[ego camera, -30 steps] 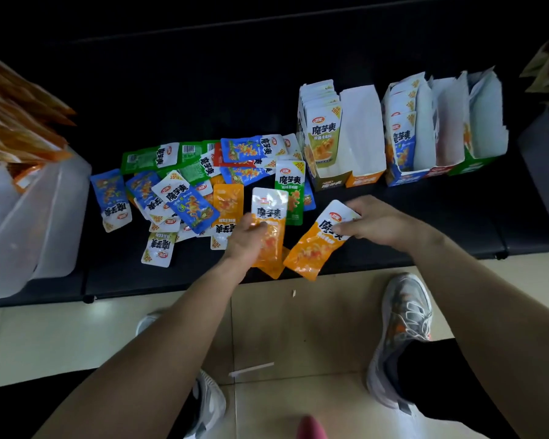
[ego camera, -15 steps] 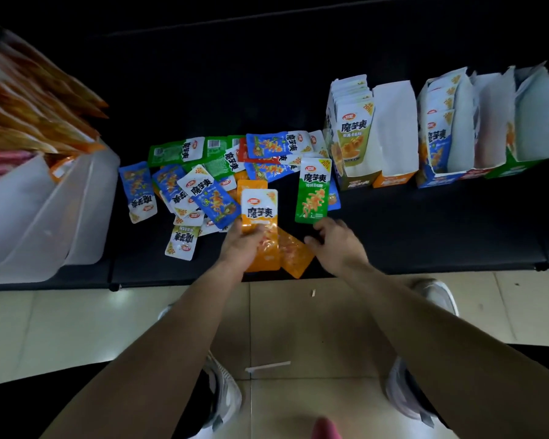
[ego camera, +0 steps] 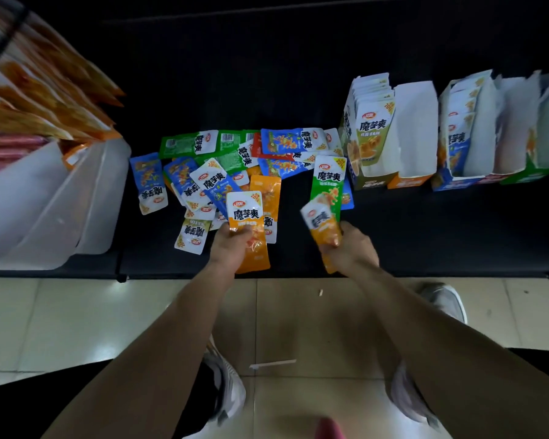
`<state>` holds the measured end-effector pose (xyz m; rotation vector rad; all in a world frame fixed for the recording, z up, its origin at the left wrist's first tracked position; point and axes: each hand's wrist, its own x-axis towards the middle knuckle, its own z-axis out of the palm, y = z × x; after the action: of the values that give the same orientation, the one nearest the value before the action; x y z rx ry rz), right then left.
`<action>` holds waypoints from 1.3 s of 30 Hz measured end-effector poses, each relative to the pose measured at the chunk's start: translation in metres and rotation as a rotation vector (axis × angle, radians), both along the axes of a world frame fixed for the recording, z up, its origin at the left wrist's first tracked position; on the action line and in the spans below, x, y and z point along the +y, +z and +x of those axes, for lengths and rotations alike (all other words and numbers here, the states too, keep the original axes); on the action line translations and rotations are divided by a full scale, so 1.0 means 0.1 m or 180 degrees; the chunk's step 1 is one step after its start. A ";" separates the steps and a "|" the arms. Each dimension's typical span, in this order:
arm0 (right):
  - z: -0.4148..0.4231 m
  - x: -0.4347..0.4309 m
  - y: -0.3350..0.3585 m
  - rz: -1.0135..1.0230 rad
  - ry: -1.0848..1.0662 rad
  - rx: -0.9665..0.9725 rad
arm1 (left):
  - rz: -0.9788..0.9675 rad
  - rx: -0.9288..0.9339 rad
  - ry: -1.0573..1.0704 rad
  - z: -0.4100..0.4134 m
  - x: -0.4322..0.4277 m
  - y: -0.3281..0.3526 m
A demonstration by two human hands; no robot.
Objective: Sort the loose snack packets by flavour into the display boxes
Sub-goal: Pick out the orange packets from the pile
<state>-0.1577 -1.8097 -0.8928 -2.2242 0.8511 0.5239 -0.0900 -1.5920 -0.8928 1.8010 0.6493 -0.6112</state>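
My left hand (ego camera: 232, 248) grips an orange snack packet (ego camera: 247, 213) upright at the front of the black bench. My right hand (ego camera: 351, 248) holds a second orange packet (ego camera: 322, 226), tilted left and blurred. Behind them lies a heap of loose packets (ego camera: 222, 166) in blue, green, orange and red. A green packet (ego camera: 327, 182) lies apart at the heap's right end. Display boxes stand at the right: an olive-green box (ego camera: 370, 182) full of packets, an orange box (ego camera: 409, 180) beside it, a blue box (ego camera: 454, 182) with packets, then further boxes.
White plastic bins (ego camera: 61, 210) with large orange bags (ego camera: 45, 99) stand at the left on the bench (ego camera: 425, 232). Below the bench edge is a tiled floor with my shoes (ego camera: 225, 384) and a white scrap (ego camera: 273, 364).
My right hand set one orange packet down near the left, then picked up an orange packet from the bench front and lifted it. My left hand kept its orange packet. The camera shifted left.
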 end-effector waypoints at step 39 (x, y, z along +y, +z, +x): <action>-0.06 0.23 -0.12 -0.0546 0.1333 -0.0282 | -0.0111 0.0019 0.0327 0.14 0.45 -0.03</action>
<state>-0.1636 -1.7863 -0.9046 -2.5789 0.3933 0.5552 -0.0756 -1.5474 -0.8957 1.7227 0.7264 -0.5556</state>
